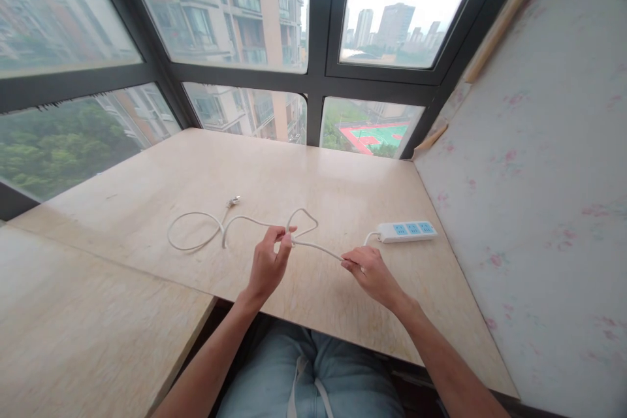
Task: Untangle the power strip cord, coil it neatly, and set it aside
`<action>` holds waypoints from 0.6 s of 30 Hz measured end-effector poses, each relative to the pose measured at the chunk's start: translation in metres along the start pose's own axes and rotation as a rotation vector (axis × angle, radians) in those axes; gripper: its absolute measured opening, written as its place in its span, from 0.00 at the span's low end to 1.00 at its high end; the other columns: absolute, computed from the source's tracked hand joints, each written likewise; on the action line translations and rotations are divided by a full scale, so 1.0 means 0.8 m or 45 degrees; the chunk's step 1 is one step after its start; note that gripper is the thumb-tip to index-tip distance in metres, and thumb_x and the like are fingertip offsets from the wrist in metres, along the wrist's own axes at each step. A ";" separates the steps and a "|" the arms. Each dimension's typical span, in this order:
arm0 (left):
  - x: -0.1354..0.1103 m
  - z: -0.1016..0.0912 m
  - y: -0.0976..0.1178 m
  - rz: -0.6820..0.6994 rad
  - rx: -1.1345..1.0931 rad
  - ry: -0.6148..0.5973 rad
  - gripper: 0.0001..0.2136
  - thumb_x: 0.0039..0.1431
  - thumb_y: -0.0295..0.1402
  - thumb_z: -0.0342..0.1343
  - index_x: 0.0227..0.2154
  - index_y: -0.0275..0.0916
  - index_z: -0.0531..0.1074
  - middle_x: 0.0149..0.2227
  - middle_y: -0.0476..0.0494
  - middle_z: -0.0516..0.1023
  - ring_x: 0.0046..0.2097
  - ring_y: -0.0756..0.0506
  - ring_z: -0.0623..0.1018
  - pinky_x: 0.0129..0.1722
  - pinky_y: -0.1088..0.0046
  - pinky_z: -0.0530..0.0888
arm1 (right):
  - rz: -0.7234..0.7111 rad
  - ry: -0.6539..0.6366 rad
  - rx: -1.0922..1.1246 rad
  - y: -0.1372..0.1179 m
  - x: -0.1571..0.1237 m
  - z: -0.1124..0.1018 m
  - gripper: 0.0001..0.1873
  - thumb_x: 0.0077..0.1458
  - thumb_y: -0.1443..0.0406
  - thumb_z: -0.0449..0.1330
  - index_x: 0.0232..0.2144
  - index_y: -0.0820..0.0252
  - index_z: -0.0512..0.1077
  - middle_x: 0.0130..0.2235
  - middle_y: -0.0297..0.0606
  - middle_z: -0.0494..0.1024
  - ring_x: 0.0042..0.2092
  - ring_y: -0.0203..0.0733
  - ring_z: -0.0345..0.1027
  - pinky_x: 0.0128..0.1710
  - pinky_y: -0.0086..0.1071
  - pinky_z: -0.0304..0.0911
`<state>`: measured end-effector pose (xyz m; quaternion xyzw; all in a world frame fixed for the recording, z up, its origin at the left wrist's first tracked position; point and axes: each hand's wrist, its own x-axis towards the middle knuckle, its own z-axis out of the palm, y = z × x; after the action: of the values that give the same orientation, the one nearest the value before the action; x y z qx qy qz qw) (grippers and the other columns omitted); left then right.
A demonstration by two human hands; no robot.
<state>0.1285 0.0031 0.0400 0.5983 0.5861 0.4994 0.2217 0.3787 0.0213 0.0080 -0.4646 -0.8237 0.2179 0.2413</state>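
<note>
A white power strip (408,231) with blue socket faces lies on the stone-like ledge, right of my hands. Its white cord (317,246) runs from the strip's left end through both hands. My left hand (271,257) pinches the cord between thumb and fingers, where a small loop rises behind the fingertips. With thumb and fingers closed, my right hand (369,269) grips the cord nearer the strip. Between the hands the cord stretches nearly straight. Further left it lies in a loose loop, ending at a plug (234,201).
The beige ledge (343,176) meets dark-framed windows (316,32) at the back. A flower-patterned wall (529,209) bounds it on the right. Another beige surface (88,320) adjoins at the left, and my legs (313,366) are below the front edge.
</note>
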 end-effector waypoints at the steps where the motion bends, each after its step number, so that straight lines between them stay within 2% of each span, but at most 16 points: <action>1: 0.001 -0.004 -0.001 -0.057 -0.048 0.041 0.11 0.63 0.40 0.50 0.37 0.38 0.71 0.41 0.39 0.80 0.41 0.43 0.79 0.43 0.65 0.73 | -0.016 0.021 0.005 0.000 0.002 -0.002 0.12 0.63 0.61 0.54 0.34 0.57 0.76 0.34 0.41 0.80 0.39 0.45 0.71 0.46 0.42 0.57; 3: 0.005 -0.014 -0.004 -0.204 -0.250 0.133 0.11 0.61 0.40 0.51 0.34 0.37 0.71 0.36 0.41 0.79 0.37 0.44 0.79 0.40 0.65 0.74 | -0.036 0.077 0.027 0.000 0.004 -0.005 0.12 0.63 0.62 0.53 0.34 0.57 0.76 0.35 0.41 0.80 0.39 0.45 0.71 0.45 0.41 0.57; 5: 0.010 -0.024 -0.007 -0.343 -0.575 0.217 0.10 0.59 0.40 0.53 0.31 0.37 0.68 0.30 0.46 0.76 0.33 0.45 0.78 0.39 0.65 0.74 | -0.037 0.143 0.039 0.001 0.004 -0.008 0.12 0.63 0.62 0.52 0.34 0.58 0.75 0.36 0.41 0.80 0.39 0.46 0.71 0.45 0.40 0.57; 7: 0.015 -0.037 -0.010 -0.434 -0.896 0.258 0.09 0.56 0.38 0.55 0.29 0.38 0.66 0.24 0.51 0.71 0.28 0.48 0.76 0.38 0.65 0.75 | -0.034 0.196 0.033 0.004 0.001 -0.010 0.12 0.63 0.61 0.52 0.33 0.57 0.75 0.35 0.41 0.80 0.38 0.46 0.71 0.44 0.40 0.58; 9: 0.019 -0.050 -0.013 -0.494 -1.099 0.283 0.09 0.53 0.36 0.58 0.29 0.38 0.65 0.21 0.56 0.65 0.23 0.51 0.72 0.33 0.69 0.74 | -0.031 0.232 0.020 0.008 -0.003 -0.011 0.12 0.63 0.61 0.53 0.33 0.57 0.74 0.35 0.41 0.80 0.38 0.47 0.70 0.44 0.41 0.59; 13: 0.025 -0.073 -0.024 -0.577 -1.271 0.357 0.09 0.50 0.32 0.61 0.32 0.35 0.68 0.19 0.59 0.58 0.18 0.56 0.60 0.20 0.79 0.64 | -0.021 0.325 -0.004 0.018 -0.014 -0.013 0.11 0.63 0.60 0.53 0.33 0.57 0.73 0.33 0.42 0.78 0.38 0.48 0.69 0.43 0.41 0.59; 18: 0.025 -0.079 -0.034 -0.649 -1.380 0.307 0.10 0.51 0.31 0.61 0.34 0.34 0.69 0.18 0.61 0.53 0.16 0.58 0.51 0.15 0.83 0.53 | -0.027 0.331 -0.035 0.027 -0.020 -0.013 0.11 0.62 0.60 0.53 0.33 0.56 0.73 0.33 0.42 0.77 0.37 0.49 0.69 0.42 0.42 0.60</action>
<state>0.0575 0.0067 0.0489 0.1806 0.3941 0.7220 0.5392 0.4061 0.0190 0.0005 -0.4834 -0.7933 0.1419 0.3418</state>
